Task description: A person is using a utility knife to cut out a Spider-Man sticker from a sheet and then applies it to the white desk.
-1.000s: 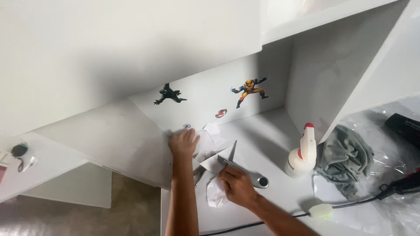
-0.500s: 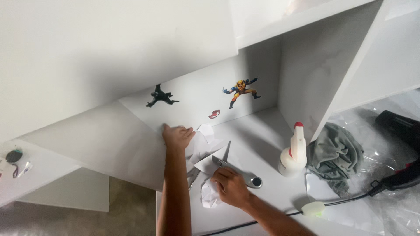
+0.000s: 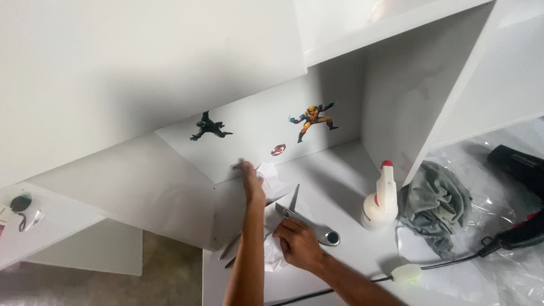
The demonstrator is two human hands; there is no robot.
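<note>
**Head view: hands at the back panel of a white shelf unit**

Head camera, looking down into a white cabinet bay.

Left hand [image 3: 251, 180]: arm extended up, fingers flat and spread against the lower edge of the white back panel [image 3: 255, 127], just beside a small pale sticker piece [image 3: 271, 173]. Nothing gripped; the palm seems to press the piece or the panel flat, so it likely serves as a steadying press. Fingertips slightly blurred.

Right hand [image 3: 298, 245]: resting low on the shelf floor [image 3: 340, 187], curled loosely over crumpled white backing paper [image 3: 273, 255] and touching the handle end of a metal tool [image 3: 309, 224] with a round eye. Whether it actually grips the tool I cannot tell.

Already on the panel: a black figure sticker [image 3: 209, 127], a yellow-and-blue figure sticker [image 3: 313, 119], a small red round sticker [image 3: 277, 149], well apart in a row.

Right of the hands: white squeeze bottle with red cap [image 3: 381, 198], upright; grey cloth [image 3: 435, 205] bunched beside it; black cable [image 3: 453, 260] running across clear plastic sheeting [image 3: 510, 226].
</note>
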